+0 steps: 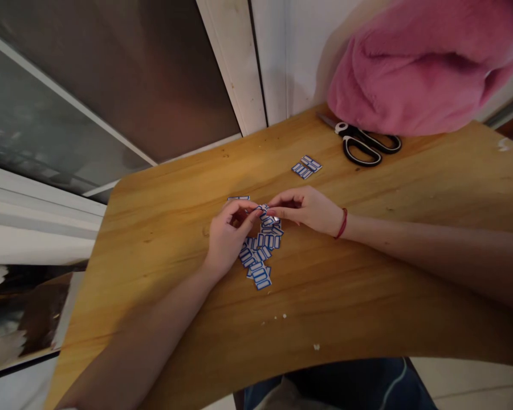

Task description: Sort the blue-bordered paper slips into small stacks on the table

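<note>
My left hand (228, 233) and my right hand (305, 209) meet above the middle of the table. Between their pinched fingertips is a small label piece (262, 209), white with blue borders; the fingers partly cover it. Just below lies a loose heap of similar blue-bordered labels (256, 259), spread toward me and overlapping. One more label (239, 199) peeks out behind my left hand. A red cord circles my right wrist. Beyond my right hand, apart from the heap, sit a few labels (306, 167) side by side.
Black-handled scissors (361, 142) lie at the back of the wooden table (162, 210), blades pointing to the wall. A pink plush cloth (419, 74) hangs over the back right. Small white scraps (317, 347) dot the near side. A sliding window (111, 74) stands behind on the left.
</note>
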Motion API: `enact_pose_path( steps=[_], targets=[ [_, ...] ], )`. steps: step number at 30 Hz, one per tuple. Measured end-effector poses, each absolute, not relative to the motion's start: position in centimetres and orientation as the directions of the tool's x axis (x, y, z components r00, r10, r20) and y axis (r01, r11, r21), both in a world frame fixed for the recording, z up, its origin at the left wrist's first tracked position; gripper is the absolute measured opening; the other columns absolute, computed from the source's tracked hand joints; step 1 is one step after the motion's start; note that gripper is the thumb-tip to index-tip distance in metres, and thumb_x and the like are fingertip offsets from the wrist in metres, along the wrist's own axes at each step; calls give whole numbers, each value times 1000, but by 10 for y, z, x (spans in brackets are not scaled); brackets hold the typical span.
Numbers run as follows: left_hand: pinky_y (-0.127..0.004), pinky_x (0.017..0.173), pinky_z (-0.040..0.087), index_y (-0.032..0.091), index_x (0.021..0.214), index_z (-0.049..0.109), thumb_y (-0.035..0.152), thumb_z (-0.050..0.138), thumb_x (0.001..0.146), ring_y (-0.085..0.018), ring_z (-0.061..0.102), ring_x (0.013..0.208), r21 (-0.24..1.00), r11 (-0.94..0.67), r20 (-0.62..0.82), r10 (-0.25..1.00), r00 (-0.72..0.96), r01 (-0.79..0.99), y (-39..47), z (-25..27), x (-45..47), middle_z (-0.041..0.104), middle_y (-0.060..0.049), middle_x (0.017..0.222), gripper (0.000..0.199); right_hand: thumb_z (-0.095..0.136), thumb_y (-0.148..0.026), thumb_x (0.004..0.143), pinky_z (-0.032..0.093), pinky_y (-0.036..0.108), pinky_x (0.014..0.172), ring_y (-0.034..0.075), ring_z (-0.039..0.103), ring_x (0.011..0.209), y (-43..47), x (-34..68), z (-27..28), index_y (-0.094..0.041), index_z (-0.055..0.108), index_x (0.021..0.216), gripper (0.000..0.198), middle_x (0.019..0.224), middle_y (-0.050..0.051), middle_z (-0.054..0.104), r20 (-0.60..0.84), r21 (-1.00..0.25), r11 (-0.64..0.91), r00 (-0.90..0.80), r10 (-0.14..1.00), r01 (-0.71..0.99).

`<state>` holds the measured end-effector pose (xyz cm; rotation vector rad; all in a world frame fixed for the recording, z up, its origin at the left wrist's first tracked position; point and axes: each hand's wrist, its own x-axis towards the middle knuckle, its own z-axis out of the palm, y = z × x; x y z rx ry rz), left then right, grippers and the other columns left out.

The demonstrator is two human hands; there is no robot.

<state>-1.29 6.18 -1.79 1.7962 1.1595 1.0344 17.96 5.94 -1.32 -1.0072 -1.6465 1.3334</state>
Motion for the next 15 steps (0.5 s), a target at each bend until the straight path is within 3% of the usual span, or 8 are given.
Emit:
enact_pose_path(
  steps=[4, 7, 11, 15],
  targets=[
    [-26, 69, 43, 21, 90, 56, 27, 63, 84, -12, 54, 74, 868, -390, 328, 915, 233, 309, 61, -18, -12, 58, 1, 82, 11, 68, -42, 75, 29, 21, 44, 5, 41, 46, 61, 179, -13, -14, 64, 74, 29, 56, -5, 54, 86, -988, 125, -333, 939, 96],
    [-30, 77, 43, 22, 97, 54, 24, 63, 84, -15, 53, 84, 743, -503, 401, 863, 308, 442, 62, -16, -14, 58, -1, 92, 16, 68, -45, 76, 24, 22, 40, 4, 35, 39, 66, 182, -15, -15, 59, 74, 32, 48, -8, 45, 71, -996, 80, -214, 974, 30],
    [-39, 97, 35, 24, 99, 60, 29, 73, 75, -22, 48, 107, 544, -612, 240, 769, 592, 574, 64, -10, -15, 56, -4, 107, 28, 69, -47, 75, 25, 21, 38, 4, 36, 39, 71, 184, -15, -15, 55, 75, 34, 49, -8, 45, 74, -996, 68, -122, 990, -58],
    [-41, 100, 32, 24, 95, 61, 36, 80, 68, -26, 44, 113, 542, -596, 110, 749, 653, 593, 67, -5, -16, 52, -5, 116, 35, 71, -46, 74, 26, 21, 38, 3, 36, 39, 70, 184, -14, -16, 53, 74, 35, 52, -8, 47, 62, -997, 54, -151, 987, -55]
  ],
)
